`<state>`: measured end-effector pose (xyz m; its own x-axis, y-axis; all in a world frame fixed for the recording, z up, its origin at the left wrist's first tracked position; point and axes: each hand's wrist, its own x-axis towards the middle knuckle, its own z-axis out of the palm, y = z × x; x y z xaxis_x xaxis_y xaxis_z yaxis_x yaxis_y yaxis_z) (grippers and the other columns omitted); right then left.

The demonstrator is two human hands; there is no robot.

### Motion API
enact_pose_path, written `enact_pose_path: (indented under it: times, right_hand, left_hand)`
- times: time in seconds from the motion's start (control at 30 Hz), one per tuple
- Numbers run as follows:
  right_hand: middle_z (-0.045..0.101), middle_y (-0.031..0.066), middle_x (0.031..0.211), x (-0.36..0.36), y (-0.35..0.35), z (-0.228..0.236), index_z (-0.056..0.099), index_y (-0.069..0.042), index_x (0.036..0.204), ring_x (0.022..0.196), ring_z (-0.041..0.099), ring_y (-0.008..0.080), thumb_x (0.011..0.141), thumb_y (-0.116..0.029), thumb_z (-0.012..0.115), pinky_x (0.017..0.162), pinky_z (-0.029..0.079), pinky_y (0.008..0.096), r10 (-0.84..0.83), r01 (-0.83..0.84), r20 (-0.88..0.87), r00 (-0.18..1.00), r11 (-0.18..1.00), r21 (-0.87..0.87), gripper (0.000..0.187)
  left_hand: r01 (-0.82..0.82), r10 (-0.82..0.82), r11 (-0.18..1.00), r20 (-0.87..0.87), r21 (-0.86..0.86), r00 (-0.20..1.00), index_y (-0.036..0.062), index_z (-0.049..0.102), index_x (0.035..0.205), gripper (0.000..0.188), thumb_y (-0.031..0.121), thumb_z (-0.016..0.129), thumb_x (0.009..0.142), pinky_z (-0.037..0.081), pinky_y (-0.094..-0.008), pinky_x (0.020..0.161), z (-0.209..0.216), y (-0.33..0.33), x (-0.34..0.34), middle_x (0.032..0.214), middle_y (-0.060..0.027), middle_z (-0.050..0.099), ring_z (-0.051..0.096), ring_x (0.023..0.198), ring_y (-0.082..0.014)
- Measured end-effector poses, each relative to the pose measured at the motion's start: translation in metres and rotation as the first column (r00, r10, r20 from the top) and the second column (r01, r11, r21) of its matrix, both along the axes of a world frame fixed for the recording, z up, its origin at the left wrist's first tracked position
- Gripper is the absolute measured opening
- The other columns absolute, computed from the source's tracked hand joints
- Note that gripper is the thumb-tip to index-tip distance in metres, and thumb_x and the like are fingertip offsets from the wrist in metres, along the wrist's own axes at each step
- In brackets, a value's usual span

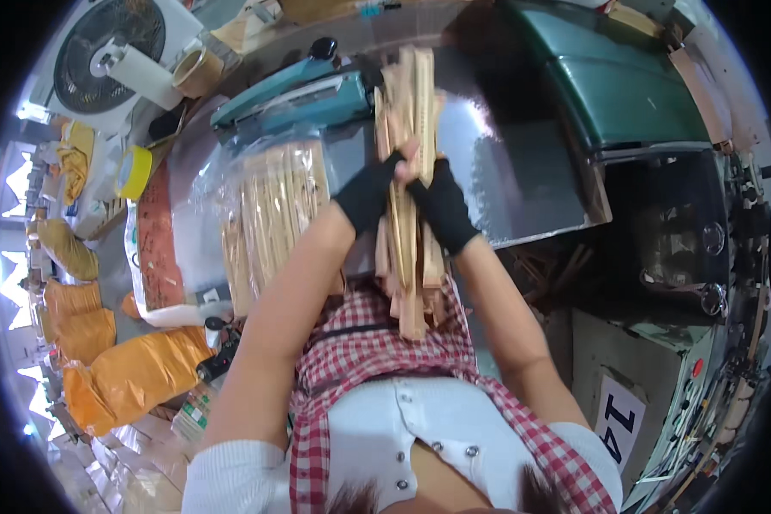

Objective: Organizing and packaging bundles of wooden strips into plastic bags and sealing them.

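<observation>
Both my hands, in black fingerless gloves, are wrapped round a bundle of long, thin wooden slats [409,231] in front of me. My left hand [370,190] grips it from the left side, my right hand [441,201] from the right, with the thumbs close together on top. The slats point away from me, their ends uneven, and the near ends reach over my checked apron. Left of the bundle lies a clear plastic bag [274,193] with more slats in it, on the metal table [193,231]. The fingers under the bundle are hidden.
A teal bar-shaped machine [291,98] stands behind the bag. At the far right is a green machine housing [625,86]. Yellow tape [134,172], a tan tape roll [199,72] and a fan [110,51] are at the left. Orange sacks [137,377] lie lower left.
</observation>
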<state>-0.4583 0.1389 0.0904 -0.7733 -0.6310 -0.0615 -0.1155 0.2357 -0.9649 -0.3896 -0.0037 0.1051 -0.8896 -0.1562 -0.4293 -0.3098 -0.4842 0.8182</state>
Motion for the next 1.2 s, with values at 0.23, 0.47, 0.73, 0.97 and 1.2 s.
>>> enact_pose_path:
  times: [0.23,0.47,0.73,0.97,1.2]
  right_hand:
    - [0.058,0.0083,0.114,0.045,0.065,-0.017,0.045,-0.001,0.126,0.109,0.053,0.0200,0.076,-0.025,0.071,0.098,0.039,0.0340,0.364,-0.215,0.344,0.866,0.891,-0.400,0.061]
    - [0.053,-0.0038,0.082,0.018,0.021,0.030,0.055,-0.010,0.088,0.077,0.052,0.0085,0.076,-0.009,0.070,0.069,0.043,0.0226,0.326,-0.097,0.647,0.689,0.926,-0.364,0.020]
    - [0.052,0.0099,0.109,-0.007,0.021,0.076,0.034,-0.003,0.134,0.084,0.054,0.0119,0.069,-0.012,0.077,0.072,0.047,0.0233,0.461,-0.312,0.124,0.879,0.751,-0.582,0.079]
    - [0.033,0.0128,0.143,-0.036,0.029,0.089,0.015,-0.005,0.146,0.127,0.040,0.0255,0.068,-0.010,0.082,0.104,0.035,0.0347,0.370,-0.389,-0.128,0.920,0.829,-0.401,0.104]
    - [0.051,0.0151,0.127,-0.074,-0.011,0.059,0.018,0.000,0.144,0.117,0.050,0.0235,0.054,-0.028,0.088,0.099,0.039,0.0353,0.213,-0.247,-0.155,0.965,0.935,-0.253,0.117]
  left_hand:
    - [-0.014,-0.006,0.979,-0.099,-0.201,0.995,0.0028,0.039,0.133,0.063,0.023,0.071,0.083,0.048,-0.0268,0.081,-0.012,0.045,0.082,0.096,-0.0050,0.062,0.059,0.087,-0.0144]
    - [-0.182,0.185,0.945,-0.017,-0.273,0.983,-0.0015,0.050,0.119,0.059,0.022,0.078,0.073,0.050,-0.0319,0.077,0.002,0.026,0.033,0.101,-0.0103,0.061,0.059,0.089,-0.0186]
    - [-0.440,0.137,0.687,-0.492,-0.578,0.860,0.0009,0.030,0.131,0.113,0.033,0.093,0.044,0.043,-0.0371,0.095,0.086,0.052,0.029,0.122,-0.0135,0.047,0.049,0.114,-0.0254]
    - [-0.265,0.205,0.964,-0.629,-0.001,0.750,0.0097,0.001,0.149,0.126,0.029,0.089,0.060,0.037,-0.0358,0.100,0.124,0.022,0.007,0.133,-0.0112,0.040,0.043,0.123,-0.0223]
    - [-0.482,0.174,0.826,-0.681,-0.293,0.712,0.0013,0.027,0.138,0.116,0.032,0.092,0.047,0.036,-0.0351,0.103,0.073,0.006,-0.047,0.131,-0.0132,0.044,0.044,0.122,-0.0246]
